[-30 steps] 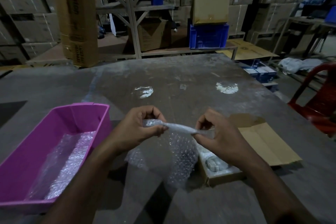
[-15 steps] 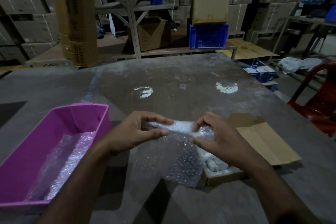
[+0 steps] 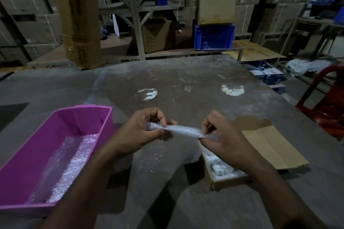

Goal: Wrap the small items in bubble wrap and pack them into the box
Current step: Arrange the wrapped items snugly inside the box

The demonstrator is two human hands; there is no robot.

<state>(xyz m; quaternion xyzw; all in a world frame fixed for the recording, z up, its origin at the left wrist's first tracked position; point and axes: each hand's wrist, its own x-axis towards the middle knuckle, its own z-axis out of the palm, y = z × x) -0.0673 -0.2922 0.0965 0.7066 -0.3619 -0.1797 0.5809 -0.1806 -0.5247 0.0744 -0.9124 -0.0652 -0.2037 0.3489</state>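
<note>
I hold a rolled bubble-wrap bundle (image 3: 183,130) level above the table. My left hand (image 3: 143,134) pinches its left end between thumb and fingers. My right hand (image 3: 221,141) pinches its right end. More bubble wrap (image 3: 158,156) hangs below the roll toward the table. What is inside the roll is hidden. An open cardboard box (image 3: 230,180) with several small pale items (image 3: 217,168) lies under my right wrist, its flap (image 3: 270,147) folded out to the right. A pink plastic bin (image 3: 24,171) holding bubble wrap (image 3: 68,165) stands at the left.
The grey table (image 3: 186,83) stretches far ahead. A red plastic chair (image 3: 327,106) stands at the right edge. A tall cardboard carton (image 3: 80,18), a blue crate (image 3: 214,37) and metal shelving stand beyond the table.
The loose sheet hanging under my hands has been rolled up further, and the bundle is now a tighter, narrower roll. Both hands stay in about the same place.
</note>
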